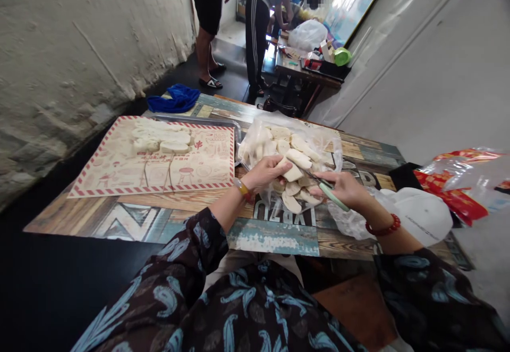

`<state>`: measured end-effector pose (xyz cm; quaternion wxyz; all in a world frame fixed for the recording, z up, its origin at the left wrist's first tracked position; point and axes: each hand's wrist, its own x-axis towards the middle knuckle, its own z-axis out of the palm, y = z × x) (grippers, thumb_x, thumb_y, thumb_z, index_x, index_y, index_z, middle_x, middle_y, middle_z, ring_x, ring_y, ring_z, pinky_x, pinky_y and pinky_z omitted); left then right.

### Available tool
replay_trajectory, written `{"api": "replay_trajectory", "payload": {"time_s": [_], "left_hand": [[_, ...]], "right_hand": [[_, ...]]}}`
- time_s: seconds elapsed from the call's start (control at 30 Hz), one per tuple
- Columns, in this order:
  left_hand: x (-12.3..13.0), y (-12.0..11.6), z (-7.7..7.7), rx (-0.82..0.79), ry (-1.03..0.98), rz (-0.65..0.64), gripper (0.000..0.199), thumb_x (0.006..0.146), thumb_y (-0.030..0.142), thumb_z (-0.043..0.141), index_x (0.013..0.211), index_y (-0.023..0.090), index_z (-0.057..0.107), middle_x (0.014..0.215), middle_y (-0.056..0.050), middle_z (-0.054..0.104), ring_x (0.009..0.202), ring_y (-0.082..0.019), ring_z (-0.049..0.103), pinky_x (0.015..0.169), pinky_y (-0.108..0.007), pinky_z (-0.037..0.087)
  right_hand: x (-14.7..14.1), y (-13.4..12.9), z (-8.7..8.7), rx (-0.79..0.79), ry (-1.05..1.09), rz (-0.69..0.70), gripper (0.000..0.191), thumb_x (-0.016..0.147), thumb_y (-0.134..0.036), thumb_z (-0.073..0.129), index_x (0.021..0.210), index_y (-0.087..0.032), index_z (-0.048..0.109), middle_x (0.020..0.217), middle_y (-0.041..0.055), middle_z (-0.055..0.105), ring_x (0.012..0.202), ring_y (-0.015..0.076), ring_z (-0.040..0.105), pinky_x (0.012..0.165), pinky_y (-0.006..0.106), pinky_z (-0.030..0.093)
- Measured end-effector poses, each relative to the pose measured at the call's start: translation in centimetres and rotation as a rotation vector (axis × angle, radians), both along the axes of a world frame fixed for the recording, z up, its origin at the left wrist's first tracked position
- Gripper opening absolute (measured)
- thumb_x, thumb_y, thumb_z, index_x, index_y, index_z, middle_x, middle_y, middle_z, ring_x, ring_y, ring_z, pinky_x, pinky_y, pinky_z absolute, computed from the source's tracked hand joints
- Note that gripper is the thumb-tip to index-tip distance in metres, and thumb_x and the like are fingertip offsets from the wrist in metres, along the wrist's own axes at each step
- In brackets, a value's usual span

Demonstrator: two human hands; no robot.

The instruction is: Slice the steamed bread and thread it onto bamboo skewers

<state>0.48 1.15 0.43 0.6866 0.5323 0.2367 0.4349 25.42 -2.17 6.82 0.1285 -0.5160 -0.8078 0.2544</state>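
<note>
My left hand (269, 174) is closed on a pale slice of bun (291, 169), holding it above a clear plastic bag (257, 131). More pale bun slices (280, 133) are heaped in the open bag, some at its near side. My right hand (346, 187) grips a green-handled knife (333, 197). Its dark blade points left toward the slice; whether it touches cannot be made out. To the left, a metal tray (238, 128) is lined with a printed paper sheet (207, 174). Several pale pieces (175, 138) lie in rows on that sheet.
A blue cloth (175, 99) lies at the table's far left. On the right are a white cap (424, 216), a crumpled plastic bag (350, 221) and red packaging (452, 190). Two people (209, 1) stand beyond, one bending over a cluttered table (292, 64). A wall (446, 65) borders the right.
</note>
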Motion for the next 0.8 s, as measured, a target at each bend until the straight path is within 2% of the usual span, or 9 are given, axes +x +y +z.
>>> {"api": "replay_trajectory", "payload": {"time_s": [0.1, 0.23, 0.43, 0.63, 0.8], "left_hand": [[0.1, 0.0, 0.0, -0.012, -0.001, -0.007, 0.049, 0.078, 0.059, 0.076, 0.082, 0.012, 0.065, 0.072, 0.0, 0.058, 0.059, -0.007, 0.05, 0.054, -0.02, 0.041], [0.1, -0.2, 0.3, -0.035, -0.002, -0.028, 0.05, 0.077, 0.06, 0.076, 0.085, 0.012, 0.065, 0.075, -0.001, 0.059, 0.061, -0.008, 0.05, 0.054, -0.02, 0.041], [0.0, -0.4, 0.7, -0.029, -0.003, -0.023, 0.051, 0.076, 0.06, 0.077, 0.089, 0.013, 0.063, 0.076, 0.001, 0.057, 0.061, -0.007, 0.048, 0.054, -0.02, 0.04], [0.0, -0.3, 0.1, 0.012, 0.124, -0.03, 0.051, 0.078, 0.062, 0.074, 0.086, 0.013, 0.062, 0.075, 0.0, 0.059, 0.06, -0.008, 0.049, 0.055, -0.021, 0.039], [-0.1, 0.0, -0.1, -0.001, 0.122, 0.015, 0.051, 0.078, 0.062, 0.074, 0.084, 0.013, 0.06, 0.071, 0.002, 0.056, 0.059, -0.008, 0.047, 0.054, -0.021, 0.038]], "right_hand": [[0.1, -0.3, -0.3, 0.039, -0.015, 0.0, 0.046, 0.084, -0.05, 0.074, 0.117, -0.018, 0.08, 0.103, 0.0096, 0.082, 0.093, 0.0335, 0.076, 0.081, 0.038, 0.06], [0.2, -0.6, -0.1, 0.062, -0.014, -0.003, 0.043, 0.083, -0.049, 0.075, 0.112, -0.018, 0.081, 0.104, 0.0094, 0.082, 0.093, 0.0328, 0.077, 0.08, 0.037, 0.06], [0.0, -0.6, 0.6, -0.005, -0.028, -0.005, 0.059, 0.076, -0.049, 0.078, 0.125, -0.015, 0.075, 0.114, 0.0093, 0.079, 0.104, 0.0337, 0.074, 0.092, 0.039, 0.058], [-1.8, 0.1, 0.4, -0.009, 0.007, 0.024, 0.059, 0.075, -0.056, 0.078, 0.119, -0.016, 0.077, 0.103, 0.0089, 0.08, 0.1, 0.0347, 0.073, 0.088, 0.04, 0.057], [-1.7, 0.7, -0.2, -0.004, 0.085, 0.014, 0.058, 0.077, -0.061, 0.075, 0.111, -0.014, 0.08, 0.098, 0.0097, 0.08, 0.096, 0.0342, 0.073, 0.083, 0.038, 0.057]]}}
